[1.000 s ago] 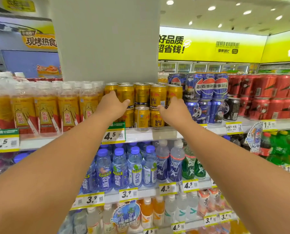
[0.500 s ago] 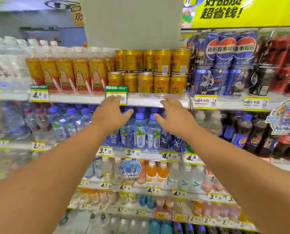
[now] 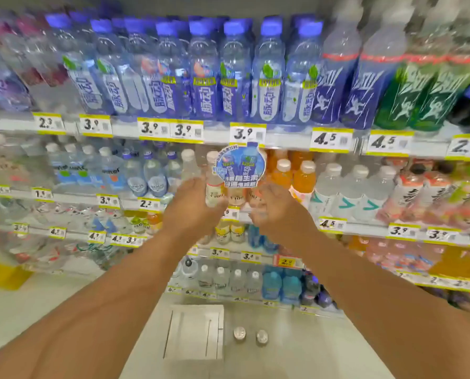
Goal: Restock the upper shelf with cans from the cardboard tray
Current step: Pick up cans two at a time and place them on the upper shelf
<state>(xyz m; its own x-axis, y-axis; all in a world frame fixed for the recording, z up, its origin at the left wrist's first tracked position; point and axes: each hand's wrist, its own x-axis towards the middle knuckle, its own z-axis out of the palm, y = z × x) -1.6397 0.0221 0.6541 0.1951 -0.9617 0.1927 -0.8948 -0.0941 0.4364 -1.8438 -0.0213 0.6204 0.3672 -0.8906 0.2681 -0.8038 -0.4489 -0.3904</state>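
Note:
My left hand (image 3: 191,207) and my right hand (image 3: 273,212) hang in front of the middle shelves, fingers spread, with nothing in either. On the floor below stands a flat pale cardboard tray (image 3: 194,332), seen from above. Two cans (image 3: 250,336) stand upright on the floor just right of the tray, showing only their silver tops. The upper shelf with the gold cans is out of view above the frame. The picture is blurred by motion.
Shelves of drink bottles fill the view: blue bottles (image 3: 206,75) on top, orange bottles (image 3: 294,176) and clear ones lower down, with yellow price tags (image 3: 247,134) along each edge. A round paper sign (image 3: 240,170) hangs just above my hands. Pale floor lies at the left.
My view has swung down from the gold cans on the upper shelf to the lower shelves and the floor. Both hands have dropped from the upper shelf edge, still empty.

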